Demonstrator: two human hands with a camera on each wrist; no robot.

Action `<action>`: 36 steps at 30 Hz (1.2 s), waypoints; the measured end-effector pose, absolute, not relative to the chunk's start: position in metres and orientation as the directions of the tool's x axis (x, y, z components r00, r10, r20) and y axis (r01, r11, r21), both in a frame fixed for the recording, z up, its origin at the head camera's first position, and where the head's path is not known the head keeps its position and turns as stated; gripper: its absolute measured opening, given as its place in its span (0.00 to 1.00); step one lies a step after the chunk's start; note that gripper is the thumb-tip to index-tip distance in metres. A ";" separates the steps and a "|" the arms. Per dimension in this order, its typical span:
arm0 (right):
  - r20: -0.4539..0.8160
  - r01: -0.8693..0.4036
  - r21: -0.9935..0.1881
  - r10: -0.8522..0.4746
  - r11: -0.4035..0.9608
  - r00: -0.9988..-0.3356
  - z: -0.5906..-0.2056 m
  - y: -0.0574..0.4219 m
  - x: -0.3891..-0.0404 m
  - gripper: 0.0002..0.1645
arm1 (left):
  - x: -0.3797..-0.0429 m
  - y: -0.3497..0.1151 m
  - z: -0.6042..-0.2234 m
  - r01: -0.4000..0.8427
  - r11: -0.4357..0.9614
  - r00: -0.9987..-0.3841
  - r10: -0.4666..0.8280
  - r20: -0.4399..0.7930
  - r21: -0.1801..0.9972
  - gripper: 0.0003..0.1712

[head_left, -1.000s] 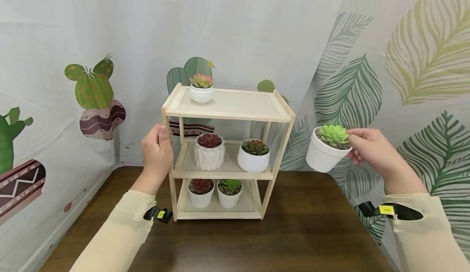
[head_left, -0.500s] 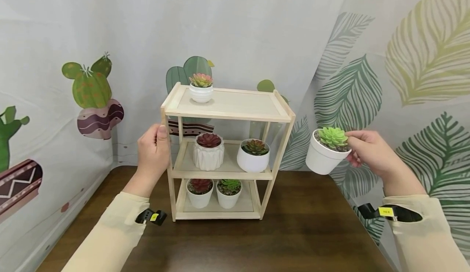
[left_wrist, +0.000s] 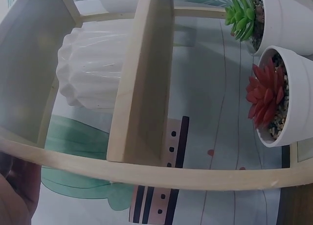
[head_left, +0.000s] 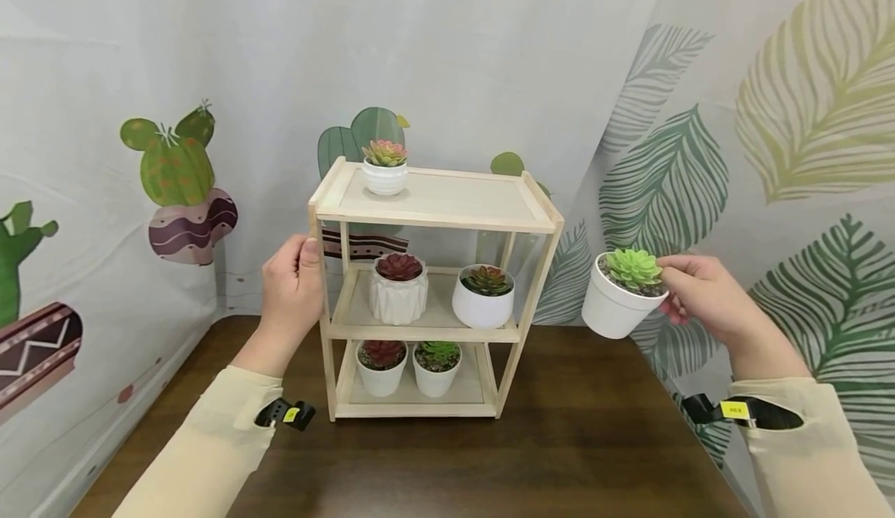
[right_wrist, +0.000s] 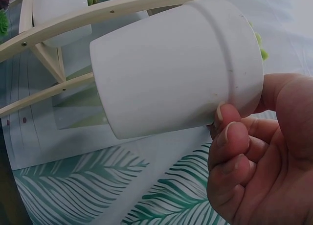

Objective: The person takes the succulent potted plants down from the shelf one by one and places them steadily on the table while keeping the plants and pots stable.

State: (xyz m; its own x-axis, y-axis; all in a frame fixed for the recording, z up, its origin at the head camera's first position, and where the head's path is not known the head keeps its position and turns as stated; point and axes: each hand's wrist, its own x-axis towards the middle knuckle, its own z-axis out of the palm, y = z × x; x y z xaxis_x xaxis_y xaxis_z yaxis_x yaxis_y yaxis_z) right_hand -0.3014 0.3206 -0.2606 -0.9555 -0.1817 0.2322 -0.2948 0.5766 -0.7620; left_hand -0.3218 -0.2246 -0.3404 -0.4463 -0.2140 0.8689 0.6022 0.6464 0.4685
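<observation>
In the head view, my left hand (head_left: 289,289) grips the left front post of a three-tier wooden shelf (head_left: 437,220); part of that hand shows at the left wrist view's lower left corner. My right hand (head_left: 705,293) pinches the rim of a white pot with a green succulent (head_left: 622,300), holding it tilted in the air right of the shelf. In the right wrist view its thumb is partly hidden by the pot, while the curled fingers (right_wrist: 230,137) press the outer wall. On the top tier, at the left, stands a pink-tipped succulent in a ribbed white pot (head_left: 384,176).
The middle tier bears a dark red succulent in a fluted pot (head_left: 398,300) and a dark green one in a round pot (head_left: 482,308). Below stand a red succulent (head_left: 382,378) and a green succulent (head_left: 437,378). The brown table (head_left: 559,440) meets printed curtains (head_left: 559,60).
My right hand has lowered the potted succulent slightly. The left hand has shifted a little to the left, still on the shelf post. The plants on the shelf stay in place.
</observation>
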 end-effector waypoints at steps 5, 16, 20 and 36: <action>0.240 -0.307 -0.755 -0.192 0.579 -0.952 -0.265 0.321 -0.300 0.19 | -0.323 -0.225 -0.341 0.612 0.643 -0.439 -0.209 0.874 0.461 0.23; 0.210 -0.273 -0.786 -0.176 0.554 -0.962 -0.281 0.326 -0.295 0.18 | -0.323 -0.225 -0.340 0.620 0.638 -0.433 -0.207 0.877 0.457 0.21; 0.200 -0.262 -0.788 -0.172 0.557 -0.965 -0.289 0.329 -0.294 0.23 | -0.323 -0.225 -0.340 0.622 0.635 -0.426 -0.217 0.879 0.458 0.21; 0.170 -0.229 -0.797 -0.156 0.559 -0.973 -0.311 0.337 -0.287 0.25 | -0.321 -0.226 -0.338 0.614 0.638 -0.444 -0.208 0.872 0.465 0.20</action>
State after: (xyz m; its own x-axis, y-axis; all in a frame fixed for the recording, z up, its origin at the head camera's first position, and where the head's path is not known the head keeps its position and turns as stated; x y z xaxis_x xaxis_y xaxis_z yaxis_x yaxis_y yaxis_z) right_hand -0.2871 0.3374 -0.3106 -0.9730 -0.1558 0.1701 -0.2288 0.5592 -0.7968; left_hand -0.3207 -0.2261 -0.3381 -0.4437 -0.2076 0.8718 0.6144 0.6377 0.4645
